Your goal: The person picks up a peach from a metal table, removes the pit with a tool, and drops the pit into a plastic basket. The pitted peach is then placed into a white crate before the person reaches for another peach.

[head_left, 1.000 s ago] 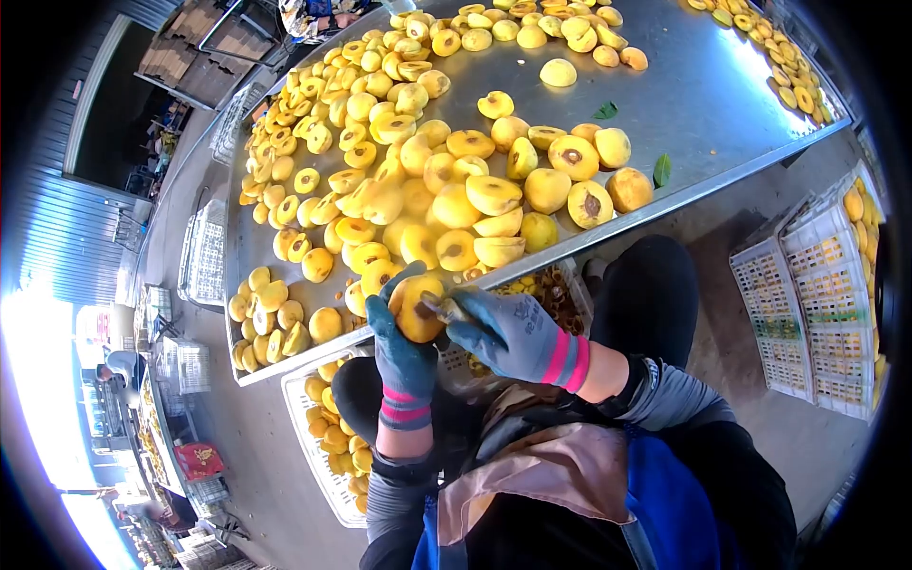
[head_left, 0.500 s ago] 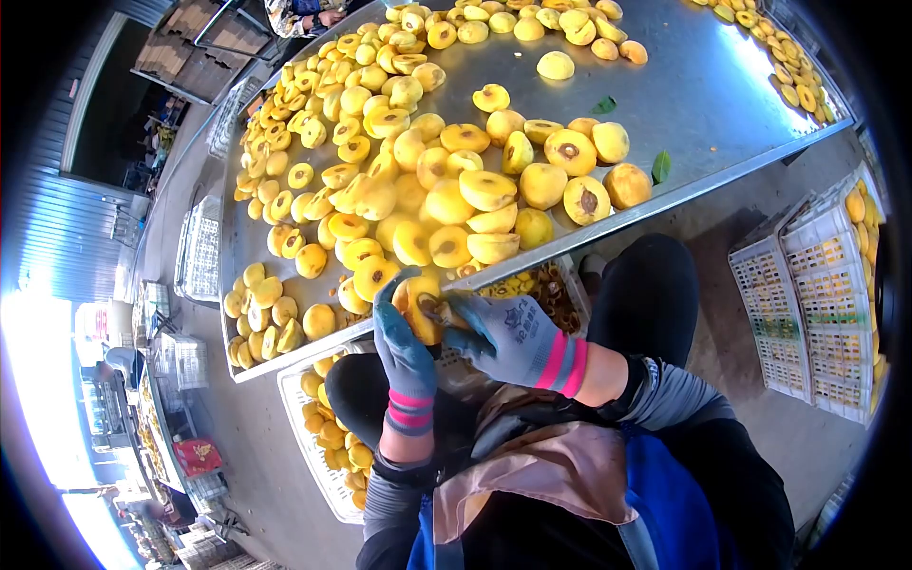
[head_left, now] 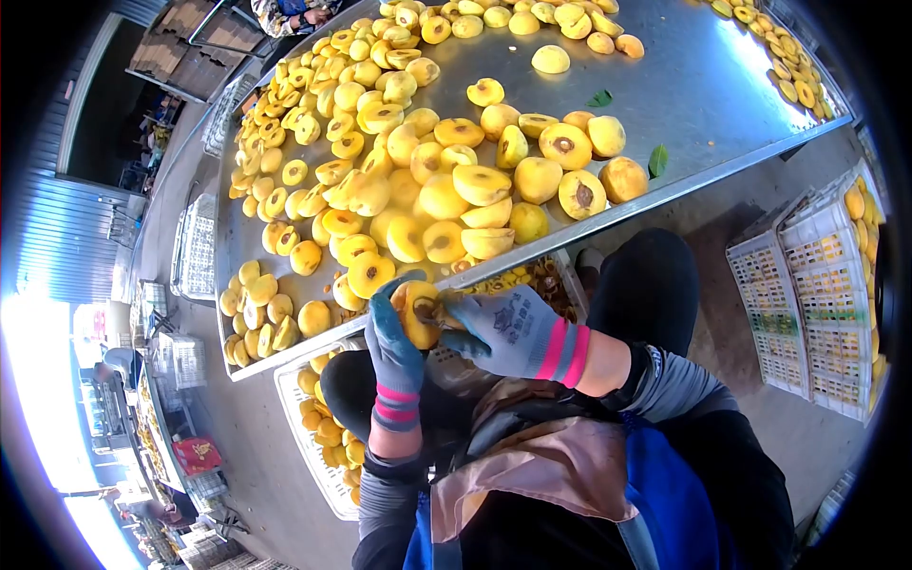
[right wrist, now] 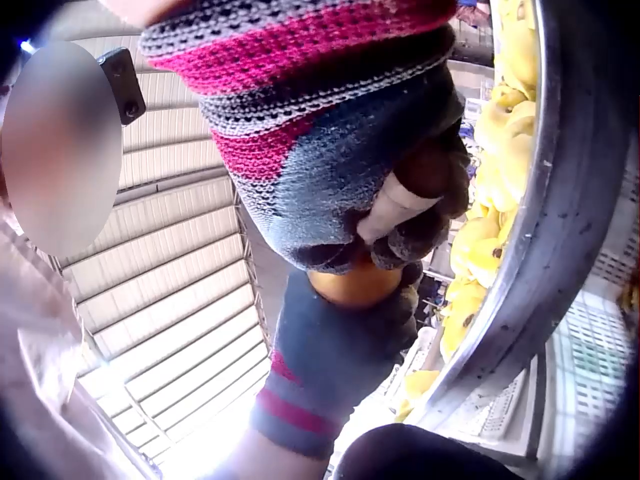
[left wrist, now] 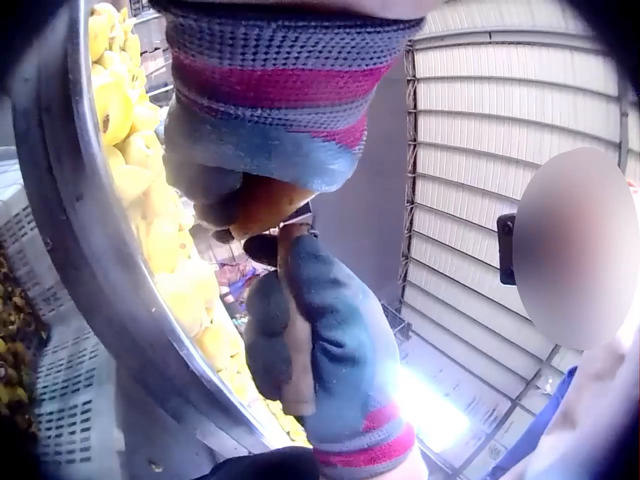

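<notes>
My gloved left hand (head_left: 395, 332) cups a yellow peach half (head_left: 412, 328) just off the near edge of a metal table. Its cut face, with the brown pit, is turned toward my right hand (head_left: 511, 330). That gloved hand grips a pitting tool whose pale, round handle (left wrist: 298, 365) crosses the palm in the left wrist view. The tool's tip is at the pit, partly hidden by the fingers. From the right wrist, the peach half (right wrist: 355, 288) appears between both gloves. Many more peach halves (head_left: 442, 198) lie on the table beyond my hands, several with pits showing.
The table's raised metal rim (head_left: 608, 220) runs just beyond my hands. Below it are a crate of peaches (head_left: 328, 432) at left and a crate of brown scraps (head_left: 556, 290) between my knees. White crates (head_left: 826, 294) stand at right. Another person's hand (head_left: 316, 16) shows at the far edge.
The left hand has turned the peach half a little, so its cut face tilts more toward the right hand. The tool has stayed at the pit; the whole view has shifted slightly.
</notes>
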{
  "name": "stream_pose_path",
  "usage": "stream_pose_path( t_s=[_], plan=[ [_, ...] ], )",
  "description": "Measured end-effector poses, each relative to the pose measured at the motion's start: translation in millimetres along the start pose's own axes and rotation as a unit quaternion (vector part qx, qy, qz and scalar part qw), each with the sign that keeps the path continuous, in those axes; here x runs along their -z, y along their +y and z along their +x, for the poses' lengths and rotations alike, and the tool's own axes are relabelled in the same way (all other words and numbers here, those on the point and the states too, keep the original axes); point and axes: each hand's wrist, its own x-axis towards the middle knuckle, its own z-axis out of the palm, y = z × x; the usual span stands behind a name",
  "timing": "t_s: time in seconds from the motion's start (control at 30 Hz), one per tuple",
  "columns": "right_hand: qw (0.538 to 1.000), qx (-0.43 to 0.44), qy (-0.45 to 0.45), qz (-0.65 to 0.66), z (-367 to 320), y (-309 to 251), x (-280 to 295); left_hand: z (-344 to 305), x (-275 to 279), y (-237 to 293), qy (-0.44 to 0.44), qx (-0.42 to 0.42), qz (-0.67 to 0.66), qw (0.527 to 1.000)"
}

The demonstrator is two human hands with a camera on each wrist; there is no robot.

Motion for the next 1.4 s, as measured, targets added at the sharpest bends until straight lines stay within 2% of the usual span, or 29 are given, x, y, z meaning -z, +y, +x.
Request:
stream_pose_path(
  t_s=[0.07,0.13,0.2,0.27,0.6,0.7,0.73,0.77,0.8,0.87,0.9,0.93,0.97,1.07,1.13,1.2,1.23,1.3,1.4],
  plan=[
    [1.0,0.002,0.022,0.02,-1.1,-0.9,-0.8,0.3,2.7,-4.4,-0.003,0.007,-0.002,1.0],
    [0.998,-0.012,0.048,0.042,-3.2,-3.9,-4.8,-2.4,-10.7,0.6,0.048,-0.03,0.017,0.998],
    [0.994,-0.041,0.073,0.067,-5.9,-9.0,-12.8,-2.1,-17.6,0.0,0.081,-0.084,0.053,0.992],
    [0.995,-0.033,0.067,0.061,-5.9,-8.6,-11.0,-3.2,-17.6,-11.6,0.092,-0.147,0.105,0.979],
    [0.999,0.022,-0.014,-0.026,-7.4,6.2,-2.9,-3.5,-11.0,-4.5,0.029,-0.053,0.036,0.998],
    [0.998,0.032,-0.032,-0.052,-9.7,4.2,-1.9,-1.9,5.9,-6.0,-0.032,0.069,-0.044,0.996],
    [0.995,0.028,-0.068,-0.061,-10.8,3.3,-0.2,-0.4,10.3,-5.3,-0.066,-0.014,0.094,0.993],
    [0.992,0.024,-0.106,-0.069,-12.2,1.9,3.0,1.6,13.7,-4.9,-0.098,-0.095,0.229,0.964],
    [0.987,0.021,-0.142,-0.078,-13.0,1.3,4.7,4.4,15.6,-4.9,-0.129,-0.175,0.358,0.908],
    [0.981,-0.01,-0.181,-0.064,-12.6,0.6,5.5,8.2,17.1,-7.1,-0.132,-0.006,0.199,0.971],
    [0.978,-0.024,-0.2,-0.057,-12.1,0.0,5.5,10.4,18.3,-9.0,-0.129,0.079,0.115,0.982],
    [0.985,-0.042,-0.159,-0.046,-14.6,-0.3,0.6,15.9,21.3,-10.5,-0.139,0.183,0.009,0.973],
    [0.99,-0.06,-0.118,-0.036,-19.5,-0.1,-8.4,21.5,24.2,-11.9,-0.126,0.288,-0.089,0.945],
    [0.993,-0.104,-0.021,0.059,-18.2,1.4,-15.5,5.3,4.1,-1.6,-0.001,0.157,-0.196,0.968],
    [0.987,-0.113,0.008,0.114,-15.6,0.1,-18.4,-5.8,-25.9,1.3,0.095,-0.015,-0.062,0.993],
    [0.985,-0.104,-0.002,0.139,-14.5,-5.9,-20.4,-7.8,-18.0,-13.2,0.113,-0.049,0.044,0.991],
    [0.99,-0.092,-0.015,0.101,-14.5,-5.7,-20.0,-7.1,-22.9,-3.6,0.123,-0.006,-0.063,0.99],
    [0.996,-0.07,-0.043,0.025,-16.8,-3.2,-17.2,-6.2,-18.8,-12.1,0.119,0.011,-0.053,0.991],
    [0.986,-0.11,-0.123,0.032,-14.9,-2.3,-13.2,-8.3,-17.3,-15.9,0.125,-0.008,-0.019,0.992]
  ],
)
